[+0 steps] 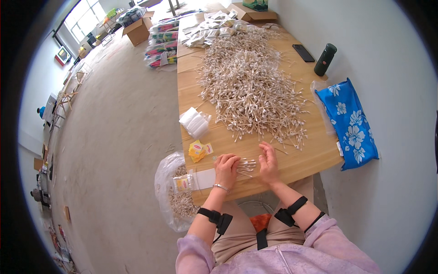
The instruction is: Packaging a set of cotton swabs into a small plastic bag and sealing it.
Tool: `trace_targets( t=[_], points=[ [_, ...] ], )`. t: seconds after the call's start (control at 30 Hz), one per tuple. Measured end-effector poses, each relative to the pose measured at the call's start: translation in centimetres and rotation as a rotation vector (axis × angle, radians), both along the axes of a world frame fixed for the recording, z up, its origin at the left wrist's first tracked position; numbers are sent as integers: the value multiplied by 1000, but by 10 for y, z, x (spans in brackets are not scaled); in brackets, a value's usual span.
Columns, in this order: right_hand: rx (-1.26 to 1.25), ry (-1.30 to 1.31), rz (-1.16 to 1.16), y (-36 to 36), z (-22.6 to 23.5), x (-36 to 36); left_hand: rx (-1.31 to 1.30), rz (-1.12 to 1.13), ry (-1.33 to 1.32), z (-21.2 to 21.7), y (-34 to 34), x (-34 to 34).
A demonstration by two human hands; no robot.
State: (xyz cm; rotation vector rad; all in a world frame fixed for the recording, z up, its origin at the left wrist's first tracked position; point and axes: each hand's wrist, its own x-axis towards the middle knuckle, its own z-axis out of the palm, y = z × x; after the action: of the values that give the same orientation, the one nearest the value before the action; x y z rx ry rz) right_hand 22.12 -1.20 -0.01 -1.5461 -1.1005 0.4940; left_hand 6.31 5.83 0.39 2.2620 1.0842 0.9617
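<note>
I am watching the wooden tabletop [315, 155] carrying a big heap of cotton swabs [248, 84] spreading far from the hands. At the near edge a small bundle of swabs [246, 166] is lying between them, long axis running left to right. My left hand [226, 168] is closing its fingers on the bundle's left end, while my right hand [268, 163] is resting open just beside its right end.

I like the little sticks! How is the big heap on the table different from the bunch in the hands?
The big heap is huge, loose and spread across the table; the small bunch is only a few sticks. The heap lies untouched, while the left hand holds the bunch and the right hand rests beside it. Both are thin, white-tipped cotton swabs.
</note>
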Motion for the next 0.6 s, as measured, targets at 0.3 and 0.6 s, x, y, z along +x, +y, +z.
trace_targets(
  t=[0.3, 0.6],
  points=[
    [-19, 95, 257, 8, 5, -28, -446, 122, -556, -16, -14, -10],
    [-317, -875, 398, -9, 9, -40, -587, 150, -888, -32, -11, -15]
  ],
)
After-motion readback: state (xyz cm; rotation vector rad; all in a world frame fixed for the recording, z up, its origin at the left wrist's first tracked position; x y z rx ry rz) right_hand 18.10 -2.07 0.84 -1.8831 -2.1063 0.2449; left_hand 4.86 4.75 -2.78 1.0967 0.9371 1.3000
